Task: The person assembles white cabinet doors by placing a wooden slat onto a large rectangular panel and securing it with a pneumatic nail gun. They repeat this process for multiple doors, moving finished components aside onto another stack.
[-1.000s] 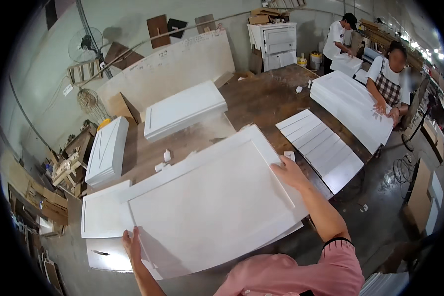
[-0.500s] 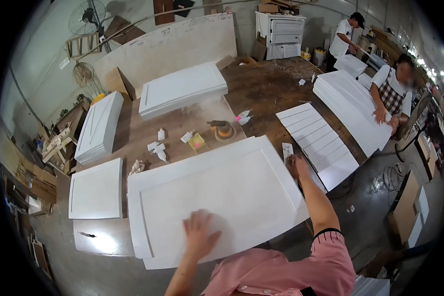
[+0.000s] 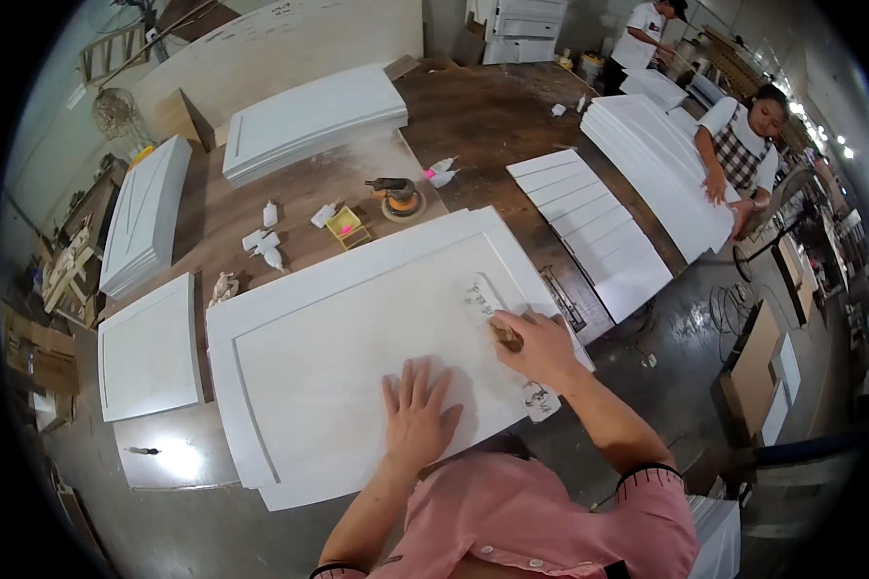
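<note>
A large white panel [image 3: 357, 357] with a raised border frame lies in front of me at the table's near edge. My left hand [image 3: 422, 415] rests flat on its recessed middle, fingers spread. Toward the panel's right end, my right hand [image 3: 541, 349] is closed round the brown grip [image 3: 504, 335] of a long, narrow white board [image 3: 480, 297] with black marks. That board lies on the panel, with its near end past the panel's front edge. The underside of the board is hidden.
Beyond the panel are an orange-and-black power sander [image 3: 398, 200], a yellow tray [image 3: 348, 228] and several white bottles [image 3: 264, 243]. A grooved white panel [image 3: 589, 232] lies to the right. White panel stacks [image 3: 319, 121] stand farther off. A co-worker [image 3: 743, 145] handles the right-hand stack.
My right hand has brought the narrow white board from the table beyond the panel's right edge onto the panel. My left hand has shifted slightly right. The view has tilted down.
</note>
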### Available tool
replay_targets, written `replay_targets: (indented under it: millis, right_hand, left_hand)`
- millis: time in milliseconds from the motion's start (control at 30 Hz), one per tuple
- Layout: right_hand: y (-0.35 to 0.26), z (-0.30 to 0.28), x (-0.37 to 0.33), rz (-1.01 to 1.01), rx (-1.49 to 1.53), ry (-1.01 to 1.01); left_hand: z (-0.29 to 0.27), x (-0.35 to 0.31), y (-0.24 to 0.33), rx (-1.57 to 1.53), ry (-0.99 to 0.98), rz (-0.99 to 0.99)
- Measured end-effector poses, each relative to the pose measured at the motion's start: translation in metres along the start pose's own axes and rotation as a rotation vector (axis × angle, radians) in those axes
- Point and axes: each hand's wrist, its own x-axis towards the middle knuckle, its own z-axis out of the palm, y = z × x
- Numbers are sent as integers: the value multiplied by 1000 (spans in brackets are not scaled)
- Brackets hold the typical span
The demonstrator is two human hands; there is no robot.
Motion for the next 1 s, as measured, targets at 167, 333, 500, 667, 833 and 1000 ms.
replay_targets:
  millis: [167,333,500,667,833,1000]
  right_hand:
    - [33,14,39,33,-100,182]
    - [51,34,61,-105,-186,285]
    - [100,10,63,130,559,-29]
    - [249,-28,23,299,542,183]
    - [417,-25,-24,539,348,381]
    - [544,-20,-35,756,46,427]
  left_hand:
    - [8,0,1,5,-19,-13]
    - [6,4,11,19,4,-42]
    - [10,9,7,42,61,-122]
    - [31,24,18,126,220,-293]
    - [44,16,21,173,346,-412]
    - [52,31,29,168,368,-505]
